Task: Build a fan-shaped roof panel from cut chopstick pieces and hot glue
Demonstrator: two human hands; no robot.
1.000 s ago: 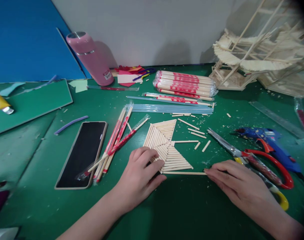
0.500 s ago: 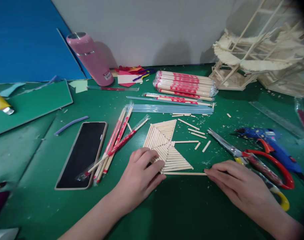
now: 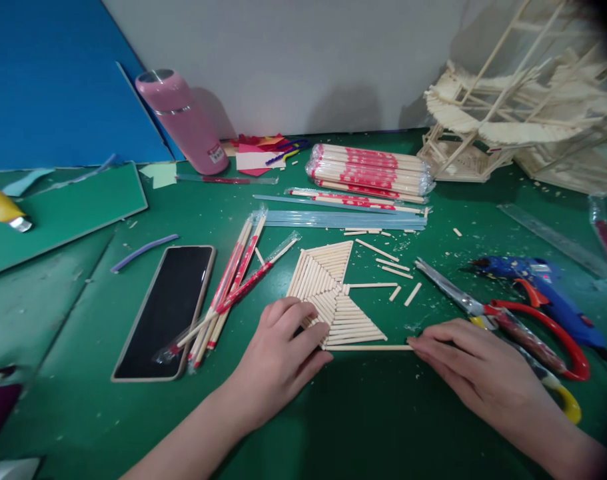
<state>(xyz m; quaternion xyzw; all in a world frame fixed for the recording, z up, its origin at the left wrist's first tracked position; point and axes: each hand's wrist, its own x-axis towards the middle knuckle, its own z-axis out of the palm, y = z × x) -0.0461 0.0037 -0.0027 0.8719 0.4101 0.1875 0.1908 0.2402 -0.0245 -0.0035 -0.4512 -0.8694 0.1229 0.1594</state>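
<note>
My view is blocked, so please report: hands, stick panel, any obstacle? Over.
Left hand rests on stick panel. Right hand touching end of long stick along panel's near edge. Scissors close beside right hand.

small label on pink bottle (image 3: 183,123) unreadable, red print on chopstick wrappers (image 3: 368,170) illegible

A pink cylindrical metal flask (image 3: 183,120) is standing at the back of the green counter (image 3: 363,413). A black-screened smartphone (image 3: 166,310) is lying flat. A blue plastic glue gun (image 3: 538,281) is resting just beside red-handled metal scissors (image 3: 483,310).
</note>
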